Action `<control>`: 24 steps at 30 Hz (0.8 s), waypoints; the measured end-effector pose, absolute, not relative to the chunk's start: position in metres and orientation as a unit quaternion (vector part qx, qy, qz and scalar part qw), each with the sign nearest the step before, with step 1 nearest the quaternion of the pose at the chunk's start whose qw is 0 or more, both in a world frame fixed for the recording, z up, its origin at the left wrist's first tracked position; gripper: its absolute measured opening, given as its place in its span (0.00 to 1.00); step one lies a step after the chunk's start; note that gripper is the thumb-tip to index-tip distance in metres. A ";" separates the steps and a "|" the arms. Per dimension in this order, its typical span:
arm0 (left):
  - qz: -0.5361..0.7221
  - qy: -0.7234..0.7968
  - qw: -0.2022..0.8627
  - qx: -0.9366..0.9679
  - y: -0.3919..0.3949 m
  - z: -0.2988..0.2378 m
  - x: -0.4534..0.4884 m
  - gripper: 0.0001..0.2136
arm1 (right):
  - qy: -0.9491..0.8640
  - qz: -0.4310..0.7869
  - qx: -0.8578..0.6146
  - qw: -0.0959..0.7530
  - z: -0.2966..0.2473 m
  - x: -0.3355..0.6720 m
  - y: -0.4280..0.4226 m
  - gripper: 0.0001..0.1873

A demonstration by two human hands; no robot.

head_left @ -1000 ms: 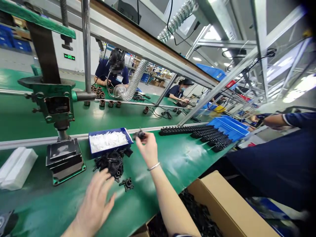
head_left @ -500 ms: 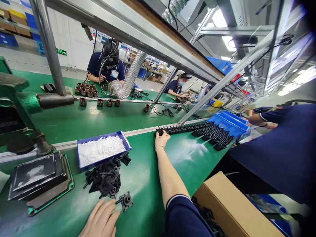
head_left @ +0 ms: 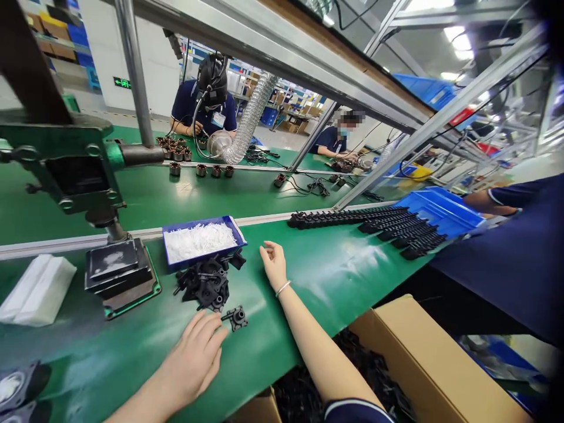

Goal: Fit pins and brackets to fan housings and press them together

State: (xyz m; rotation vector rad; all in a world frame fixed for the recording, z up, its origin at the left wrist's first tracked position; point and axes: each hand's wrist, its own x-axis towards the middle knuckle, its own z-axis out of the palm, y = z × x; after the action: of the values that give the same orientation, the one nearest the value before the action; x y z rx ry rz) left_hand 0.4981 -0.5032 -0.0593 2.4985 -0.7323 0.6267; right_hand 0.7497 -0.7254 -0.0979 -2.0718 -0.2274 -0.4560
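My left hand (head_left: 194,355) rests low over the green table, its fingers stretched out and empty. Its fingertips are close to a single black plastic bracket (head_left: 237,318) with a round hub. Just beyond lies a heap of similar black brackets (head_left: 205,283). My right hand (head_left: 274,265) hovers to the right of a blue tray (head_left: 240,230) full of thin white pieces (head_left: 200,239). The fingers of that hand are loosely bent and apart, with nothing visible in them. Farther right, black parts stand in rows (head_left: 343,218) along the rail.
A press (head_left: 81,170) with a black block (head_left: 118,267) beneath it stands at left, beside white blocks (head_left: 37,288). A blue bin (head_left: 445,205) sits at the far right. A cardboard box (head_left: 423,352) is below the table edge. Co-workers sit across the bench.
My right hand has come away from the end of the black row and moved back to the left. My left hand stays by the single bracket. The view has turned left.
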 end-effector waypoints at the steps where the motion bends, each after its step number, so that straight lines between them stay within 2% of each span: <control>1: 0.229 -0.269 0.226 0.908 -0.503 -0.058 0.496 0.16 | -0.125 -0.177 -0.849 0.483 -0.094 0.736 -0.719 0.20; 8: 0.267 -0.280 0.190 0.902 -0.480 -0.018 0.447 0.20 | -0.232 -0.126 -0.846 0.464 -0.076 0.697 -0.685 0.18; 11: 0.308 -0.154 0.158 0.926 -0.441 0.007 0.413 0.22 | -0.213 -0.124 -0.836 0.490 -0.076 0.696 -0.680 0.18; 13: 0.324 -0.027 0.117 0.938 -0.409 0.017 0.389 0.27 | -0.180 -0.147 -0.824 0.516 -0.071 0.692 -0.680 0.18; 15: 0.296 0.065 0.086 0.949 -0.382 0.020 0.365 0.35 | -0.148 -0.181 -0.809 0.539 -0.059 0.682 -0.678 0.17; 17: 0.227 0.104 0.072 0.966 -0.362 0.018 0.345 0.37 | -0.163 -0.202 -0.799 0.543 -0.040 0.663 -0.673 0.17; 20: 0.137 0.113 0.053 0.983 -0.351 0.011 0.331 0.33 | -0.318 -0.162 -0.815 0.457 -0.013 0.620 -0.652 0.12; 24: 0.115 0.101 0.025 0.988 -0.351 0.007 0.332 0.25 | -0.490 -0.019 -0.812 0.315 -0.013 0.562 -0.614 0.08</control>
State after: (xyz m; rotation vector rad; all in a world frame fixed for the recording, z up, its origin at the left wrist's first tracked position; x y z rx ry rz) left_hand 0.3315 -0.3512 0.0066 3.0553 0.3129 0.3545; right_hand 0.5616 -0.6140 -0.0131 -2.1402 -1.2916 -0.0511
